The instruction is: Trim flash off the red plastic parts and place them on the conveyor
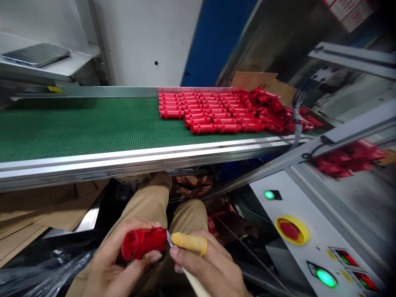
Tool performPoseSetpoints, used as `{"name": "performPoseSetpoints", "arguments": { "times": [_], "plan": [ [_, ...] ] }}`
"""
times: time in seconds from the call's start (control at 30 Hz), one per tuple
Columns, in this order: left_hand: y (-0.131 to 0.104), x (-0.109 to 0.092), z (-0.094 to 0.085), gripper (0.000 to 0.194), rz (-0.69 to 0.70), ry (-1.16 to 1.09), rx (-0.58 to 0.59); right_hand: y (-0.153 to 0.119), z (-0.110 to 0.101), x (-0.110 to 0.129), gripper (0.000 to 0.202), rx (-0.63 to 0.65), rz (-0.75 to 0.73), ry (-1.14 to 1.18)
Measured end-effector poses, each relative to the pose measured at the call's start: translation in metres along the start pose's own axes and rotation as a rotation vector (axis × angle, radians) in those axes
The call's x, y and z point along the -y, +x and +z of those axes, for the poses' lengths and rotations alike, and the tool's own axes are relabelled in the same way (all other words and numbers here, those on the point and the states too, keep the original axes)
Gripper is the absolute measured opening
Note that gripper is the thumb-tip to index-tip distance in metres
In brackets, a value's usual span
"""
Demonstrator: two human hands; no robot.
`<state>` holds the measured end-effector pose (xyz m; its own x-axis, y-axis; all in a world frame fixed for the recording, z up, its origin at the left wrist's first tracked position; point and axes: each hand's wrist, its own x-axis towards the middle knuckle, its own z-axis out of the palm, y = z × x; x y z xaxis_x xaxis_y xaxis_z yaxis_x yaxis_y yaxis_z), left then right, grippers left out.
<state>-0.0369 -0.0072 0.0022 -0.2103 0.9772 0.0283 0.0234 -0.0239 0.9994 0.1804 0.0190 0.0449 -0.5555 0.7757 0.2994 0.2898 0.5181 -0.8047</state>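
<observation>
My left hand (113,262) is closed around a red ribbed plastic tube (148,242), its open end facing left. My right hand (216,264) wears a yellow finger cot (188,242) on one finger and grips a small knife (194,284) with a pale handle. The short metal blade meets the tube's right end, partly hidden by the fingertips. Both hands are above my lap. Beyond them, similar red tubes (213,111) lie in neat rows on a green conveyor belt (93,126), with a jumbled pile (269,107) at their right.
A metal rail (123,161) edges the belt in front of me. At right stands a control panel (297,218) with a red emergency stop button (289,229) and green lights. Flattened cardboard (40,206) lies lower left; a phone (36,54) rests on the upper-left ledge.
</observation>
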Motion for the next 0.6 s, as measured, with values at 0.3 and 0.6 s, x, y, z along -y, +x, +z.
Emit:
{"name": "performPoseSetpoints", "arguments": {
  "times": [0.3,0.6],
  "plan": [
    [0.002,-0.003,-0.001,0.026,0.038,-0.01,0.055,0.006,-0.006,0.0,0.021,0.088,-0.035,0.015],
    [0.0,-0.008,0.004,0.03,-0.157,-0.051,-0.021,0.019,-0.018,0.006,0.02,0.28,-0.091,-0.253]
  ]
}}
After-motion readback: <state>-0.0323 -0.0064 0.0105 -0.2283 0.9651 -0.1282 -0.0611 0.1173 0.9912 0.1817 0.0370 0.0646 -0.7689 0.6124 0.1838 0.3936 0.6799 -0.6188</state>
